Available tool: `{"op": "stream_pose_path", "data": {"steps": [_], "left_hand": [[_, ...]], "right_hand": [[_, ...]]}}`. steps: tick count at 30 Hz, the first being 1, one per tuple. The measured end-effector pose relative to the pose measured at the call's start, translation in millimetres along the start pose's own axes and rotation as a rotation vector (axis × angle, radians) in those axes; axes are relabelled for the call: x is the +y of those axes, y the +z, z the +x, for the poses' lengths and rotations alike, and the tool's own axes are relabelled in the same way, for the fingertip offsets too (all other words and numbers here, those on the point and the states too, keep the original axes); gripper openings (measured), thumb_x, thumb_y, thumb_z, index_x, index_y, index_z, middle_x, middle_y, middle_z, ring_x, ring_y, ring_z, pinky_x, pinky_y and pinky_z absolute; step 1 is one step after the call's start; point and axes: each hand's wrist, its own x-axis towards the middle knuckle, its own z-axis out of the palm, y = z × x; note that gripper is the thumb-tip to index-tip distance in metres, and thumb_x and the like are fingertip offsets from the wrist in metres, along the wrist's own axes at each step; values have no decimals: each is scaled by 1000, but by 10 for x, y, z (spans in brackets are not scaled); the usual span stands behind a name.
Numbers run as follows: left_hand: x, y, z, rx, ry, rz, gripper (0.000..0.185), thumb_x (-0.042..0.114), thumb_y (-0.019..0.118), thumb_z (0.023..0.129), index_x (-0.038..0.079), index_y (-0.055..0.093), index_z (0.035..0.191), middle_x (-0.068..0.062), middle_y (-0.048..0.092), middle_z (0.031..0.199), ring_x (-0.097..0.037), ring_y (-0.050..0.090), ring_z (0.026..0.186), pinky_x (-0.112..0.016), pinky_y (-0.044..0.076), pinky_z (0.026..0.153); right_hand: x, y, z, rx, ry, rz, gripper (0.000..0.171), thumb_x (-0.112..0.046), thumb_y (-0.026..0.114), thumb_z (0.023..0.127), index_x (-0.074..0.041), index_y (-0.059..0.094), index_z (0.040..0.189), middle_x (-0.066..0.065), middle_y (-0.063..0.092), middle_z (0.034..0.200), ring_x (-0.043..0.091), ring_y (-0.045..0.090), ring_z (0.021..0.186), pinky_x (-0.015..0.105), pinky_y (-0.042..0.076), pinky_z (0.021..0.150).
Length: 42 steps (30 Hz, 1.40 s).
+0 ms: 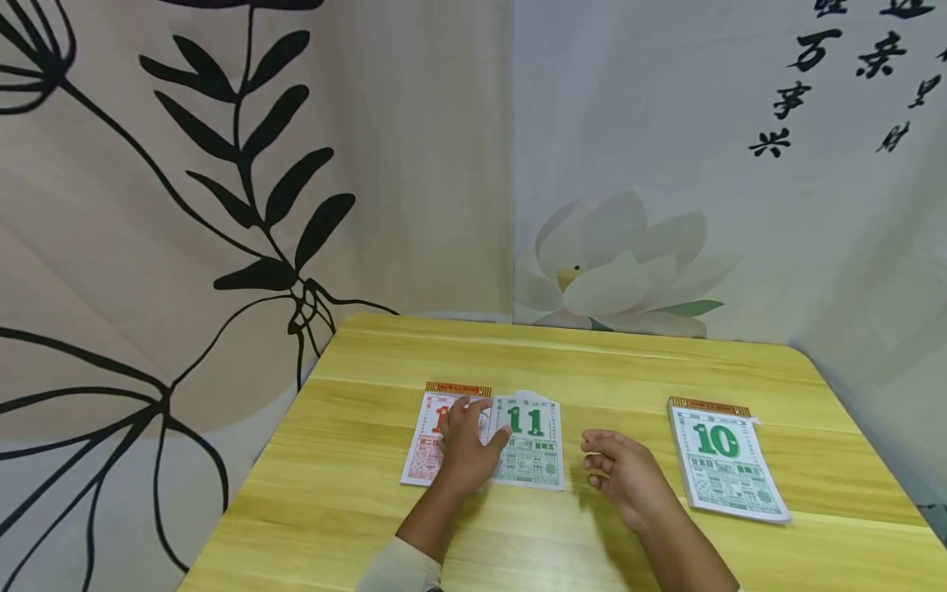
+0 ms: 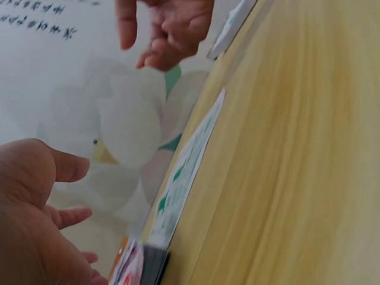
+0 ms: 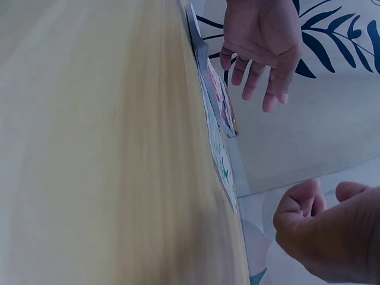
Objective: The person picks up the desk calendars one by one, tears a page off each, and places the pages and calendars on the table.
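On the left of the wooden bench [image 1: 355,493] lies a red calendar pad [image 1: 423,448]. The left hand [image 1: 468,448] is over it, and its fingers [image 1: 482,405] are relaxed and spread, grasping nothing. Just beside it, partly over the pad, lies a loose page with a green 11 [image 1: 528,444]. The right hand [image 1: 625,473] hovers near this page, fingers loosely curled and empty. Far to the right lies a second pad showing a green 10 [image 1: 725,460].
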Motion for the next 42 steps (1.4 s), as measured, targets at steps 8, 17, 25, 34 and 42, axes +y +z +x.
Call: {"op": "stream_pose_path", "data": {"steps": [8,17,25,34,42], "left_hand": [[133,178,-92,-75,43,-7,51,27,78,99,11,63,145,-23,35,170,-50,27,158,-89,21,116],[276,348,-136,-195,122,-17,53,27,74,101,7,59,147,-26,35,169,-49,30,157,-84,28,117],[300,488,-218,-316,198,15,50,26,70,106,5,57,150,-26,41,165,-49,42,152,-71,41,119],[398,609,-331,-418,201,44,50,31,68,109,9,55,152,-18,45,165,-39,44,155,-58,44,124],[479,680,-390,-564,148,35,55,39,67,109,14,52,157,-7,42,164,-34,46,154,-53,48,123]], "right_hand": [[-40,-226,3,63,-22,-23,22,-18,46,117,-14,68,118,-5,63,114,15,60,105,29,52,86],[-207,-679,73,204,-21,-126,21,-28,52,117,-22,54,136,-13,48,129,11,47,119,27,50,95],[-235,-844,127,264,-62,-290,58,-29,53,116,-8,30,165,15,23,171,32,31,152,46,39,120],[-358,-1119,97,326,-67,-449,73,-30,51,115,0,14,171,31,-1,179,56,11,164,65,31,129],[-405,-1422,92,470,-58,-856,81,-38,55,111,3,16,169,49,7,163,63,29,134,60,48,84]]}}
